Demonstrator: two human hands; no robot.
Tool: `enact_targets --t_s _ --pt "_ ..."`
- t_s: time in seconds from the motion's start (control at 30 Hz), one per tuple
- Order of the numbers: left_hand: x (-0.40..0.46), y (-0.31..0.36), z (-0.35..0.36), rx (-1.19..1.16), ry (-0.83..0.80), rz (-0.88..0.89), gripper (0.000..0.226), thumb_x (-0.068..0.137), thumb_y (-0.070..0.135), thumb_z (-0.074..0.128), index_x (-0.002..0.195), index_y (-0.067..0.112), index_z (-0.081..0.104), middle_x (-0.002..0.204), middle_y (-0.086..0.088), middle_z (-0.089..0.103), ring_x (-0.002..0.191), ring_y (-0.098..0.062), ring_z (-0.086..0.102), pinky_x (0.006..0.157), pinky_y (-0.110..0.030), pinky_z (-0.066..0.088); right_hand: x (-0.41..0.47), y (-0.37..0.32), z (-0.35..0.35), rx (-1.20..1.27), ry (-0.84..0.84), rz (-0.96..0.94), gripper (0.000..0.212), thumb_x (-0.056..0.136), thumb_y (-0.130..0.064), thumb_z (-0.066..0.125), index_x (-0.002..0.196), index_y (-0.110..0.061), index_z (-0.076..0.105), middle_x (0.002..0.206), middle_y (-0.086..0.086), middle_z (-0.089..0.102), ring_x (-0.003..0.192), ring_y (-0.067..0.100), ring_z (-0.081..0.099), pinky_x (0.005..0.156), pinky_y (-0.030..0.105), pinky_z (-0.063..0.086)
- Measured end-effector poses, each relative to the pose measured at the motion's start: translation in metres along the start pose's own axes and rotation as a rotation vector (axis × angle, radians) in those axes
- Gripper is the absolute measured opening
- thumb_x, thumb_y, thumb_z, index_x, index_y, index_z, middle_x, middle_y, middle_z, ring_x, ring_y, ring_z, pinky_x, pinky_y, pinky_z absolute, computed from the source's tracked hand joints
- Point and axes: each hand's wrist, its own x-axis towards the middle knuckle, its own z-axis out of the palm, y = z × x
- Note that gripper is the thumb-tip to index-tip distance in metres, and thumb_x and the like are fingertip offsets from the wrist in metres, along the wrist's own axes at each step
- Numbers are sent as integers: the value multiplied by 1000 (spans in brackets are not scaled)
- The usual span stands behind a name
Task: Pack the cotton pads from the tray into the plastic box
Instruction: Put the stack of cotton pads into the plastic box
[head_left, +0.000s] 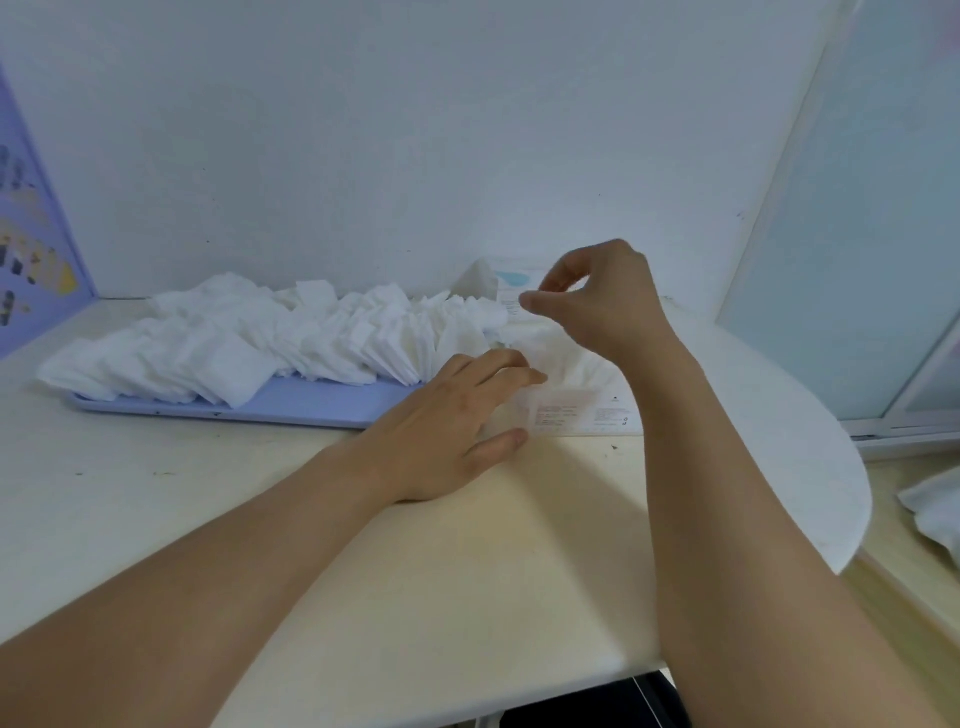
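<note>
Cotton pads (218, 345) — white squares, heaped and overlapping — cover most of the lavender tray (306, 402), which lies along the back of the worktop (260, 519) against the white wall (415, 130). Pile runs from the tray's left end to its right end, where pads stand on edge in a leaning row. Just right of the tray sits the clear plastic box (571, 410), w/ printed labels on its front face; white pads show inside it, amount hard to tell through the plastic. Its lid (519, 283) stands up at the back near the wall, w/ a blue mark on it. Left hand (457, 421) lies low at the box's front-left corner, fingers (506, 364) fairly straight and laid on the box top by the tray's right end, thumb alongside the front face — not curled round anything. Right hand (602, 301) is raised above the box, thumb and forefinger tips drawn close in a pinch; cannot tell if anything is between them. Both forearms bare. At far left a purple panel (36, 249) w/ small coloured pictures leans at the corner. On the right, a pale frosted panel (857, 234); below it, at the frame's right edge, a crumpled white cloth (935, 509).
</note>
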Motion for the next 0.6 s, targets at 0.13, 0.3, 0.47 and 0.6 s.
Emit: enact_targets --t_s 0.13,0.3,0.47,0.6 --pt "1 -4 2 -62 3 -9 54 98 43 55 147 32 36 150 17 33 130 -14 44 105 -42 44 -8 -9 8 -49 -287 -29 21 82 -16 70 66 -3 75 52 8 63 38 7 42 44 20 38" --pt "4 -4 1 -123 22 6 44 100 31 56 141 22 44 140 12 43 125 -13 50 99 -41 48 -9 -9 9 -42 -400 84 31 90 -16 52 73 -3 74 69 7 75 48 18 63 46 19 44" --pt "7 -8 4 -94 55 24 38 98 10 58 135 17 54 140 10 45 115 -19 58 90 -45 52 -6 -4 16 -260 -567 94 24 89 -9 55 94 3 75 82 15 68 72 24 55 65 35 45" --pt "8 -8 4 -103 92 33 37 98 3 57 133 16 60 138 8 49 111 -18 60 86 -45 53 -5 0 25 -357 -651 32 25 93 -3 55 101 -8 78 101 15 75 94 31 68 87 42 56"
